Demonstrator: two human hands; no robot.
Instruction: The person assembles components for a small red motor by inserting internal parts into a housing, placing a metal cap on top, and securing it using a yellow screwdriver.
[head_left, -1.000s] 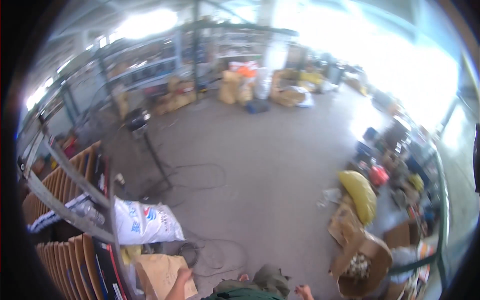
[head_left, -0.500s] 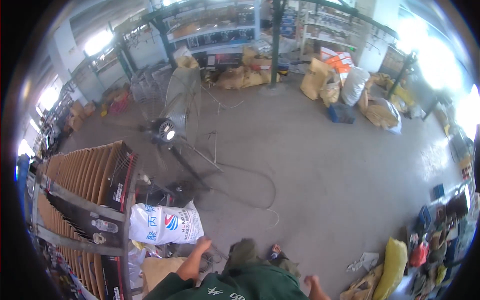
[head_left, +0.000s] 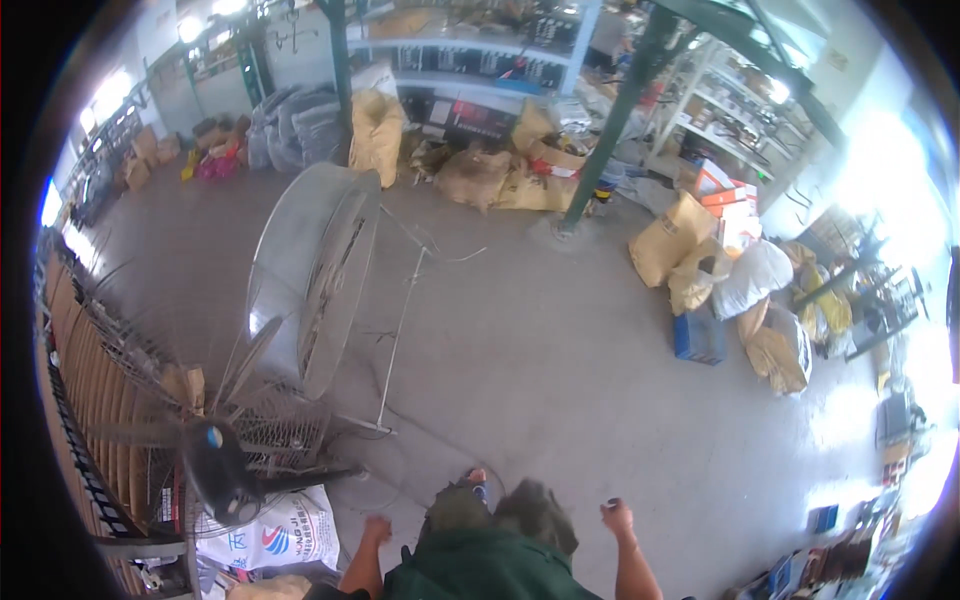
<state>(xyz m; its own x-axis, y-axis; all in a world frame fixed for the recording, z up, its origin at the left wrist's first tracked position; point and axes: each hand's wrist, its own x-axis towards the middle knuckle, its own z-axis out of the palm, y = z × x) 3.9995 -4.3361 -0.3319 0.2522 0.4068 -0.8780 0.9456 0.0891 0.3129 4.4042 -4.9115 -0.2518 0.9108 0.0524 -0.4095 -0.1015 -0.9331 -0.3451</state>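
Observation:
My left hand [head_left: 375, 528] hangs low beside my body, near the white printed sack [head_left: 285, 535] but apart from it. Its fingers are blurred and turned away. On my other side, my right hand [head_left: 617, 517] is raised a little over the floor, fingers curled, with a small dark spot at the fingertips that is too small to name. Ahead and to the left stands a large industrial fan: its black motor housing [head_left: 222, 470] is close by, and its round metal shroud [head_left: 315, 280] rises behind. Neither hand touches the fan.
A thin metal stand [head_left: 400, 340] and a cable lie near the fan. Stacked cardboard sheets [head_left: 95, 400] line the left. Farther off are a green post [head_left: 610, 140], brown sacks [head_left: 675, 240], a blue crate [head_left: 698, 338] and loaded shelves [head_left: 460, 62]. Assorted goods pile up at right.
I have walked forward; the fan and sacks are nearer, and the white sack has slid lower in view. My right hand has swung forward and up, while the left has dropped back.

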